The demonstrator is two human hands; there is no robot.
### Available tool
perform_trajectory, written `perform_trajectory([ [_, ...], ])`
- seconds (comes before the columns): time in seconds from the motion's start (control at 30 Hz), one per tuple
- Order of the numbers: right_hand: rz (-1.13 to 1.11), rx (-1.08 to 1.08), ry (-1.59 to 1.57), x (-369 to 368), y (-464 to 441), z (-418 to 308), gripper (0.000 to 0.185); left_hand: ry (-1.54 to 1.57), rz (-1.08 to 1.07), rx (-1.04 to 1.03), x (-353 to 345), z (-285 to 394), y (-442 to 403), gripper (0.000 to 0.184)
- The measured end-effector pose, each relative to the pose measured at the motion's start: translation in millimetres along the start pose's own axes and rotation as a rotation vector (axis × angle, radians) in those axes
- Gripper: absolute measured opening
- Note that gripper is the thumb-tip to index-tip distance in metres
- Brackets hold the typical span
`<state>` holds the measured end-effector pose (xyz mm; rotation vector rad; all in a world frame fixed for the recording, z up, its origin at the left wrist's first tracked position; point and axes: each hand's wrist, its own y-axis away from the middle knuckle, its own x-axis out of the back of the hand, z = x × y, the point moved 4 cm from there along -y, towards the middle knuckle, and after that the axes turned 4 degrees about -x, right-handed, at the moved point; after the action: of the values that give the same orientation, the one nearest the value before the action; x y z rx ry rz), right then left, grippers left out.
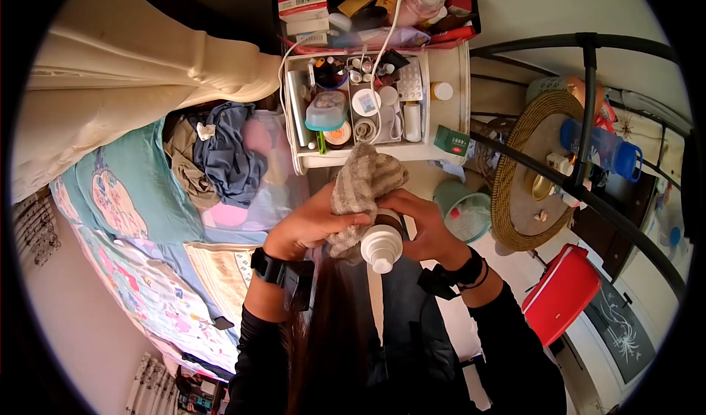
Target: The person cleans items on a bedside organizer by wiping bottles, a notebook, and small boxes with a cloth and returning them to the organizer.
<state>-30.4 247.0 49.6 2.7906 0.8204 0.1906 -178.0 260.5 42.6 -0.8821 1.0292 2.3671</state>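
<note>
My left hand [312, 220] is closed on a beige and brown striped cloth [364, 180], its thumb pressed across the folds. In my right hand [425, 227] is a bottle with a white stepped cap [382, 246], tilted so that the cap faces me. The cloth lies against the bottle and hides most of its body, of which a brown part shows. Both hands are held close together, in front of a white cabinet with a box of toiletries [404, 154] on top.
A green box [451, 141] sits at the cabinet's right corner. Below stands a teal bin [465, 213]. A bed with folded bedding [140, 187] and dark clothes [229, 154] is on the left. At right are a round woven-edged table [515, 216], black rails [588, 84] and a red seat [561, 294].
</note>
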Motion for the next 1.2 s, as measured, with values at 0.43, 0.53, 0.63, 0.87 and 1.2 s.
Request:
perform_trajectory([
  [0.43,0.080,-0.145,-0.711,23.9,3.4,16.9,0.061,0.145,0.282,-0.137,33.5,-25.8,8.4,0.054],
  [0.53,0.095,-0.129,-0.776,23.2,1.1,15.3,0.062,0.352,0.398,-0.100,48.0,-34.6,9.1,0.050],
  [0.63,0.077,-0.142,-0.762,19.2,-1.3,17.7,0.064,0.635,0.591,-0.280,31.0,-21.2,5.6,0.047],
  [0.87,0.203,-0.156,-0.526,7.3,-5.0,23.6,0.062,-0.025,0.311,-0.403,-4.5,6.7,5.1,0.069],
  [1.2,0.218,-0.168,-0.121,0.3,-4.7,15.4,0.062,-0.506,0.460,-0.507,-10.7,17.2,-12.0,0.050],
])
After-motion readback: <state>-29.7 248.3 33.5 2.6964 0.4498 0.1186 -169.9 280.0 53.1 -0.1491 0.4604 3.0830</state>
